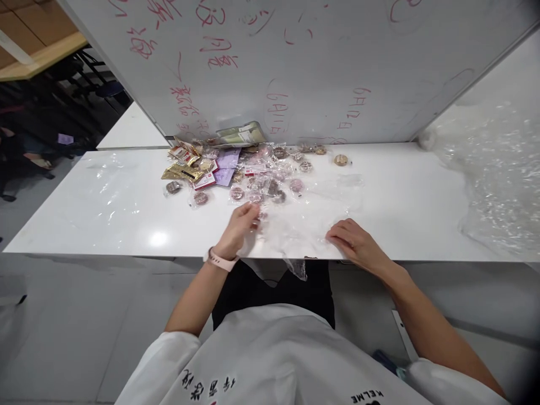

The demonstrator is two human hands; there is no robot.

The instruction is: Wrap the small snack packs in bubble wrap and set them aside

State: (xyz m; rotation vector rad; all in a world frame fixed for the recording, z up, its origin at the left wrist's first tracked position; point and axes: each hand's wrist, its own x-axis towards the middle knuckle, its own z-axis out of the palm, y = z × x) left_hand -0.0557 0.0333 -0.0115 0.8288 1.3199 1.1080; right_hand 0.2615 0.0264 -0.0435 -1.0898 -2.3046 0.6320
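A thin clear plastic bag (291, 232) lies between my hands at the table's front edge, part of it hanging over. My left hand (239, 229), with a pale pink watch band on the wrist, is closed on the bag's left side. Small reddish wrapped pieces show beside its fingertips, partly hidden. At the bag's right side my right hand (353, 241) pinches the film. Just beyond my left hand spreads a pile of round wrapped snacks, among them a pink one (296, 185) and a brown one (201, 198). Gold sachets (182, 171) and a purple packet (226, 166) lie at the pile's left.
A whiteboard (270, 67) with red writing stands along the back of the white table (400, 208). Bubble wrap (502, 185) covers the right end. Clear film (109, 194) lies on the left. A round yellowish snack (341, 160) sits apart, and a green pouch (242, 135) leans at the back.
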